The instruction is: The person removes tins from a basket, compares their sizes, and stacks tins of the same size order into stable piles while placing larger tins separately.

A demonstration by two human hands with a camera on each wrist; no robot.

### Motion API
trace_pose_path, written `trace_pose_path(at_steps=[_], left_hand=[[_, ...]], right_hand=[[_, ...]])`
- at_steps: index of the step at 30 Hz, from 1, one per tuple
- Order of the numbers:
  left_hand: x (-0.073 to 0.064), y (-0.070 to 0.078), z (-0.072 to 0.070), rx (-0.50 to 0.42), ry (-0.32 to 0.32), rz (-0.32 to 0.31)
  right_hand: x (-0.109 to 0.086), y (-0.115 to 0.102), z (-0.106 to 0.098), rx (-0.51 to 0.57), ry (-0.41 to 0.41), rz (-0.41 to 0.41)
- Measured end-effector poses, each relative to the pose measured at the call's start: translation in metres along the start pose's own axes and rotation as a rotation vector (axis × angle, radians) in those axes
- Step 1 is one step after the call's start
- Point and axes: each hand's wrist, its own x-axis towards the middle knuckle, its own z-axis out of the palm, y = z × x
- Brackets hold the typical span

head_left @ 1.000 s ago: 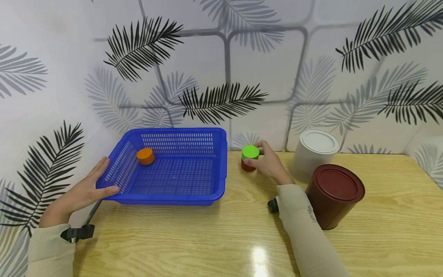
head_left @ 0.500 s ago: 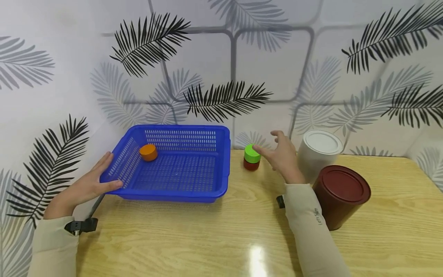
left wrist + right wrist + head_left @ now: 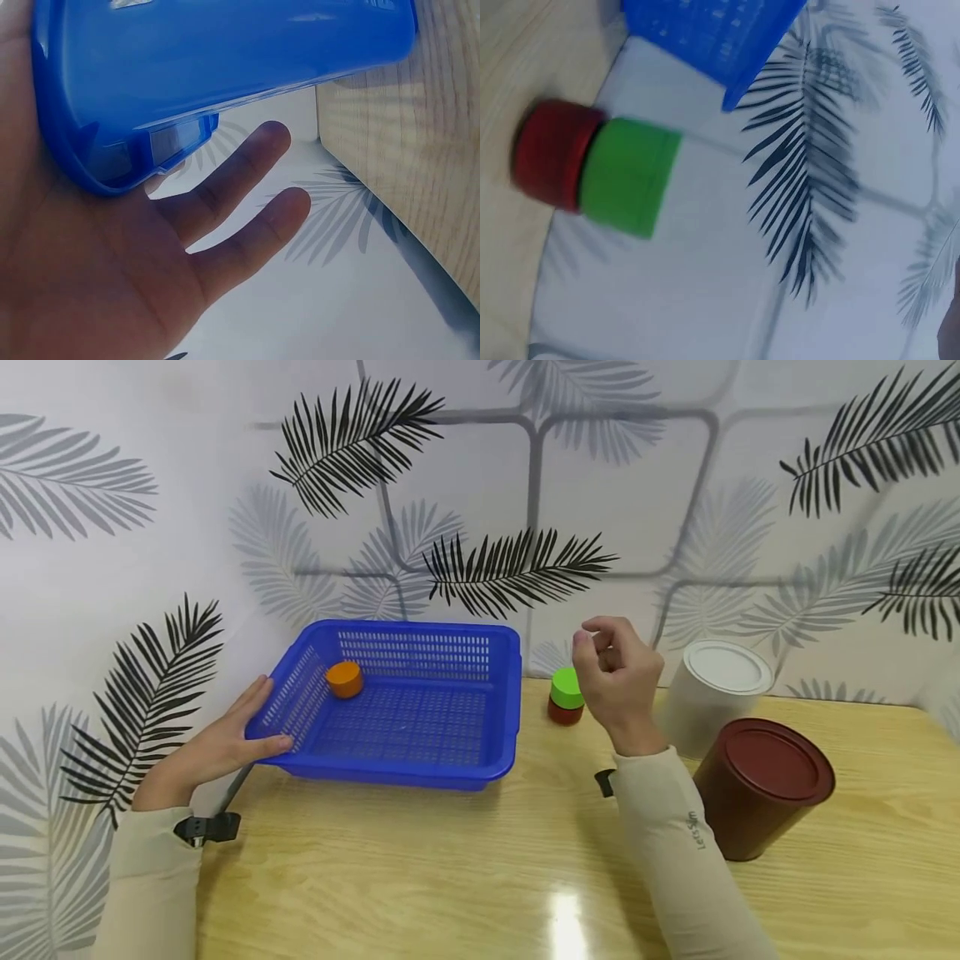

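Observation:
In the head view my left hand (image 3: 213, 747) rests on the near left corner of a blue plastic basket (image 3: 517, 693), with straight fingers along its side and the thumb on the rim. Two spread fingers (image 3: 247, 169) extend below the basket in the left wrist view. Inside the basket, toward the left, sits an orange cylinder (image 3: 344, 680). A short green cylinder (image 3: 566, 688) stands on a dark red cylinder (image 3: 565, 714), right of the basket. Just right of that stack, my right hand (image 3: 618, 672) is raised with curled fingers; nothing shows in it.
A large white can (image 3: 720, 693) and a dark red can (image 3: 761, 793) stand behind and beside the right forearm. Under them lies a wooden table (image 3: 420, 868), backed by a leaf-patterned wall covering (image 3: 615, 502).
My right hand let go of the green and red stack, drew back to the right and upward, and its fingers curled. The left hand stays on the basket. The head view shifted.

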Motion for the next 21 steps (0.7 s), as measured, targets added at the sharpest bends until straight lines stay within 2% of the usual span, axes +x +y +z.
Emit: trace_pose_path(at_steps=[3,6,9,12,14,16,19,21], left_hand=[[0.001,0.001,0.001,0.002,0.001,-0.005],[0.001,0.001,0.001,-0.005,0.003,-0.008],[0.000,0.003,0.000,-0.016,0.005,-0.009],[-0.001,0.002,0.000,-0.022,0.012,-0.009],[-0.001,0.001,0.001,-0.017,0.018,-0.010],[0.001,-0.001,0.001,-0.013,0.025,-0.008],[0.003,-0.001,0.002,-0.013,0.030,-0.007],[0.003,-0.001,0.002,-0.016,0.031,-0.005]], right_hand=[[0.006,-0.013,0.014,0.088,0.012,-0.161],[0.013,-0.022,0.032,0.141,-0.012,-0.274],[0.019,-0.027,0.053,0.170,-0.050,-0.334],[0.024,-0.030,0.075,0.173,-0.137,-0.351],[0.027,-0.034,0.088,0.169,-0.243,-0.300],[0.031,-0.037,0.100,0.170,-0.397,-0.194],[0.036,-0.040,0.113,0.189,-0.641,0.044],[0.039,-0.038,0.121,0.193,-0.764,0.176]])
